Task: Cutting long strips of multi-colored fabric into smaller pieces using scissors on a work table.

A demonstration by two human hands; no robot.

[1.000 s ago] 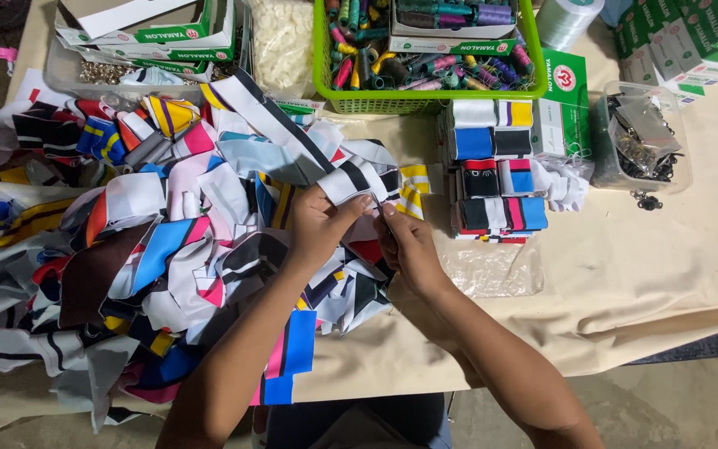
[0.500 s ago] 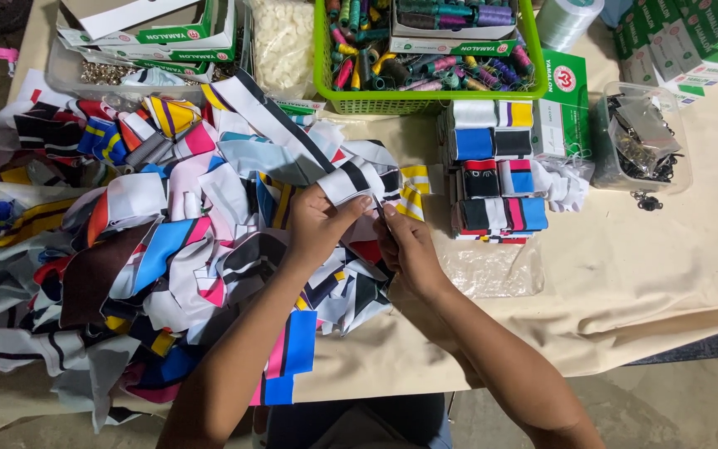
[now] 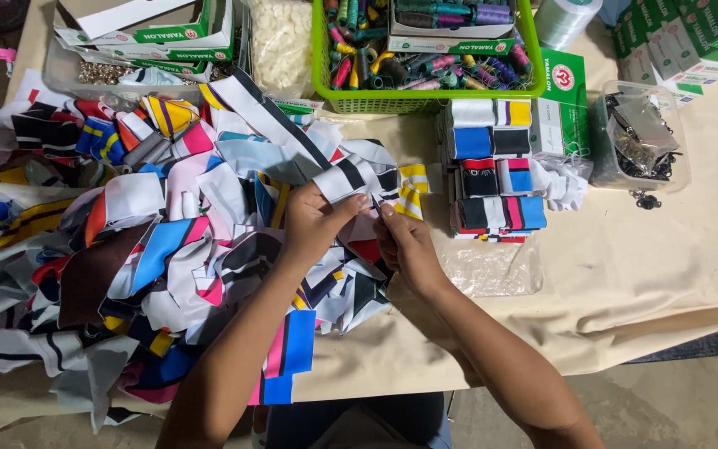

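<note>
Risk: the fabric strip (image 3: 365, 176) looked likely to slip, since both hands gripped it only at one end and its far part trailed over the loose heap.
Snag: the heap of scraps (image 3: 151, 249) left of the hands could catch the strip (judged from the tangle).
Left hand (image 3: 316, 223): clamped on the strip from below.
Right hand (image 3: 405, 243): pinched on the strip's edge, close beside the left.
Strip: white with black bands, yellow-striped tip, just above both hands.
Folded stack (image 3: 492, 170): lay right of the hands on the desk (image 3: 641, 274).
</note>
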